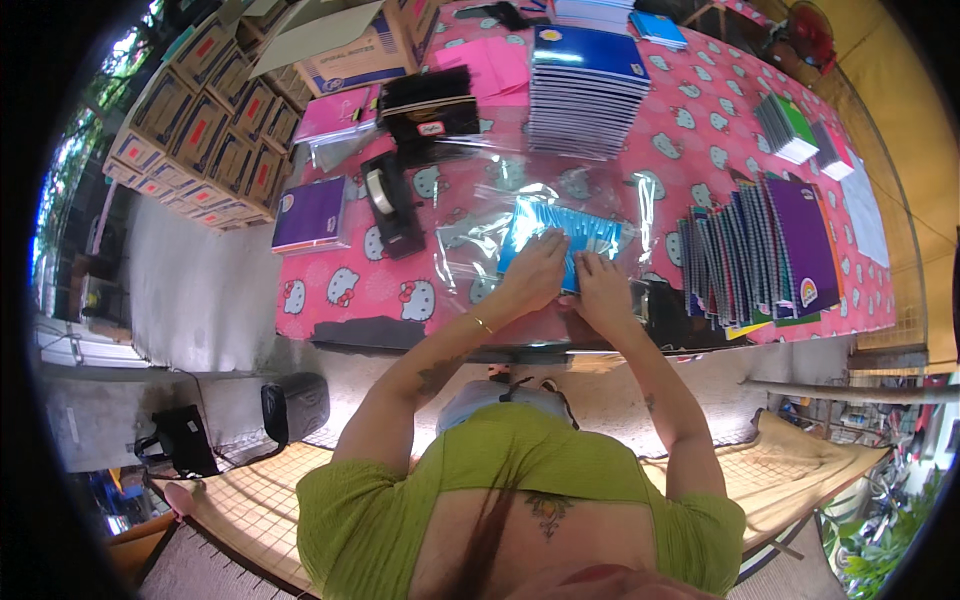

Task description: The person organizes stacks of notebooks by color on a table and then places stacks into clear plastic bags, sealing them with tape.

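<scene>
Head view looks down on a pink patterned table (690, 120) where both hands work on a blue notebook (560, 235) inside a clear plastic bag (490, 215). Left hand (533, 272) lies over the near edge of the notebook, fingers bent and pressing on the plastic, a thin bracelet at the wrist. Right hand (602, 285) sits just beside it, fingers curled onto the same edge; whether either hand actually pinches the bag, I cannot tell. To the left of the bag stands a black tape dispenser (390, 203), with a purple notebook (310, 214) further left. A tall stack of blue notebooks (583, 95) rises behind, and a fanned row of spiral notebooks (755, 250) lies to the right.
</scene>
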{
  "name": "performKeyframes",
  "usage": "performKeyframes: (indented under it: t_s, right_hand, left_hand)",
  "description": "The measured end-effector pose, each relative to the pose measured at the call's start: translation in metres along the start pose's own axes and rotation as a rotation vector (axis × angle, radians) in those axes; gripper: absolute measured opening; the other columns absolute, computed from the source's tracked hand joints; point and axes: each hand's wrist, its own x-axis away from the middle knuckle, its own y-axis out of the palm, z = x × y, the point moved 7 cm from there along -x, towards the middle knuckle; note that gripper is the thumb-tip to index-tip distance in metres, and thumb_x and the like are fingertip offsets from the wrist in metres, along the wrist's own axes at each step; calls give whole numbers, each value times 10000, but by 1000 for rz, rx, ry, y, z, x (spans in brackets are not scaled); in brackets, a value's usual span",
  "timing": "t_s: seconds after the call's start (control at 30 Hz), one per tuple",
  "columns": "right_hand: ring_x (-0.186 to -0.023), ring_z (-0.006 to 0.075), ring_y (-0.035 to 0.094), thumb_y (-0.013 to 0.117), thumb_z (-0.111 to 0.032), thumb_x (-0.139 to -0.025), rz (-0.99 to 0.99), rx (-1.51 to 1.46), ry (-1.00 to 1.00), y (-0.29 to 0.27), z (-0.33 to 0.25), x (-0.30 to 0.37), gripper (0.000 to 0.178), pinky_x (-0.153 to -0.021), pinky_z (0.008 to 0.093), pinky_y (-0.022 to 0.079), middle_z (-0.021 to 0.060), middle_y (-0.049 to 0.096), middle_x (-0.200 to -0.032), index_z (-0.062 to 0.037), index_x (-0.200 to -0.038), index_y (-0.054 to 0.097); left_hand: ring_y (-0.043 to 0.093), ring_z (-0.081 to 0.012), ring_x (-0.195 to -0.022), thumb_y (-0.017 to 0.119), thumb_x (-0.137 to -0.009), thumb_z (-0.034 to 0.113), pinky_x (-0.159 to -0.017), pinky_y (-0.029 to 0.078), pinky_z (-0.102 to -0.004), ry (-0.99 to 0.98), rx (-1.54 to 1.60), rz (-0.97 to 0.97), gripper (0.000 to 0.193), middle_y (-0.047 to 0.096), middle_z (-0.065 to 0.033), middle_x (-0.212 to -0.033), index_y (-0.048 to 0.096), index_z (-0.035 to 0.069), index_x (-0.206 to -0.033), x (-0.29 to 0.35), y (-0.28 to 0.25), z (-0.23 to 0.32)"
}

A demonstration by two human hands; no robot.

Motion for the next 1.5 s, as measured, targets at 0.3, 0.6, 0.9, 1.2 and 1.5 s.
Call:
performKeyframes:
  t_s: [0.3, 0.6, 0.9, 1.2, 1.5]
  right_hand:
    - [-1100, 284, 577, 823, -389, -660, 57, 33, -11, -12, 1, 3, 758, -919, 394, 434, 105, 588, -1165, 9, -1256, 576]
    - [-1090, 281, 584, 817, -408, -661, 77, 24, -47, -11, -1, 3, 765, -906, 391, 438, 119, 592, -1150, 20, -1250, 581]
    - [-1115, 262, 573, 798, -423, -696, 66, -33, -50, -13, 5, 4, 714, -927, 392, 430, 107, 597, -1155, 15, -1221, 590]
    - [-1129, 247, 567, 764, -477, -716, 95, -43, -114, -4, 13, 6, 671, -904, 401, 419, 88, 601, -1111, -30, -1186, 593]
    - [-1148, 278, 539, 614, -561, -854, 212, -125, -104, -20, 29, 6, 609, -953, 472, 388, 99, 599, -1138, -77, -1224, 605]
  left_hand:
    - [585, -304, -1035, 668, -915, 289, -913, 472, -402, -792, 50, 681, 433, 577, -221, -1223, 616, -48, -1182, 126, -144, -162]
    - [607, -103, -747, 684, -890, 180, -618, 475, -257, -943, 1196, 922, 206, 667, -23, -801, 709, -7, -971, 165, -85, -212]
    - [668, -159, -691, 691, -845, 192, -644, 513, -323, -1009, 58, 326, 215, 716, -106, -767, 734, -9, -907, 134, -147, -166]
    - [687, -287, -650, 670, -861, 357, -618, 523, -396, -652, 217, -12, 347, 698, -153, -723, 739, 23, -802, -29, -14, -3]
    - [656, -366, -610, 644, -867, 517, -625, 470, -486, -403, -209, -101, 484, 660, -153, -642, 678, 45, -767, -23, -12, 2]
